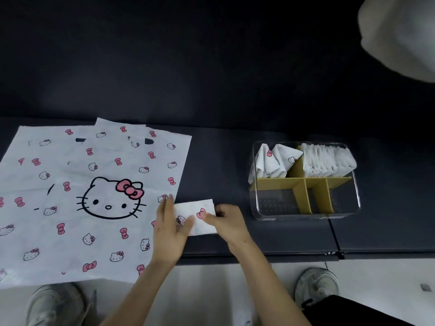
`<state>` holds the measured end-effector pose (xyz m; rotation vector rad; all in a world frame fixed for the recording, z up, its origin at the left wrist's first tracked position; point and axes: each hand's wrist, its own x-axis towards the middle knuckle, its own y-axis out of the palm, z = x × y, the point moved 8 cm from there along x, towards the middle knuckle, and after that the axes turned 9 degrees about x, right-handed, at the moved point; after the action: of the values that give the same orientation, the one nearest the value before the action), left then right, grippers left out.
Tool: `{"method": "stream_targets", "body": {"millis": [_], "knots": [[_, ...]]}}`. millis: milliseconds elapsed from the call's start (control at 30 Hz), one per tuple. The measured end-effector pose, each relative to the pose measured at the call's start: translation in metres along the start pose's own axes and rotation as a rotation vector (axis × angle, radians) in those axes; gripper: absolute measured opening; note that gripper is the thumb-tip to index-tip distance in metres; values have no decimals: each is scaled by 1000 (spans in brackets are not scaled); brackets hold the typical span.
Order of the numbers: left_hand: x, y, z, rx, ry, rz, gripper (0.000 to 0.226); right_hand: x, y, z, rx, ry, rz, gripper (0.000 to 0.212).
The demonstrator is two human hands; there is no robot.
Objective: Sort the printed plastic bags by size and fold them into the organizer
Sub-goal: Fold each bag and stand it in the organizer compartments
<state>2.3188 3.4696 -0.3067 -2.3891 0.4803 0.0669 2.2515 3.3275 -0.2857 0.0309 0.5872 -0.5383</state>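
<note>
The small folded bag (200, 228) is lying on the dark table (259, 161), just beside the right edge of the spread bags and well left of the organizer. The left hand (168, 231) is pressing it flat with straight fingers, gripping nothing. The right hand (227, 221) is pinching the packet's right edge, thumb on top.

The task is looking partly done. This bag is being creased into a compact rectangle and is not yet in the box. Several large printed bags (106, 203) are waiting in an overlapping pile to the left, unfolded, so most of the big ones appear to be left.

The clear organizer (306, 216) is standing to the right, split by yellow dividers (303, 182). Its back left compartment is holding two folded printed bundles (275, 161), standing on end. The back right compartment is holding a tight row of folded white bags (327, 161). The three front compartments are showing nothing inside, so one of them is probably awaiting this packet.
</note>
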Motion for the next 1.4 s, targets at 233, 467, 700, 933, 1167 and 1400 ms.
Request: {"method": "stream_targets", "body": {"millis": [233, 467, 700, 933, 1167, 1400], "knots": [[0, 10, -80, -608, -189, 216, 13, -41, -81, 40, 312, -72, -110, 6], [42, 41, -204, -11, 360, 31, 8, -61, -205, 54, 303, -225, -556, 12], [84, 133, -277, 525, 804, 235, 38, -58, -269, 70, 281, -295, -672, 20], [96, 148, -272, 685, 849, 245, 50, -53, -283, 72, 292, -302, -690, 15], [88, 122, -253, 586, 844, 237, 78, -40, -277, 96, 99, -449, -803, 22], [85, 109, -218, 391, 706, 66, 44, 15, -201, 131, -709, -468, -690, 17]]}}
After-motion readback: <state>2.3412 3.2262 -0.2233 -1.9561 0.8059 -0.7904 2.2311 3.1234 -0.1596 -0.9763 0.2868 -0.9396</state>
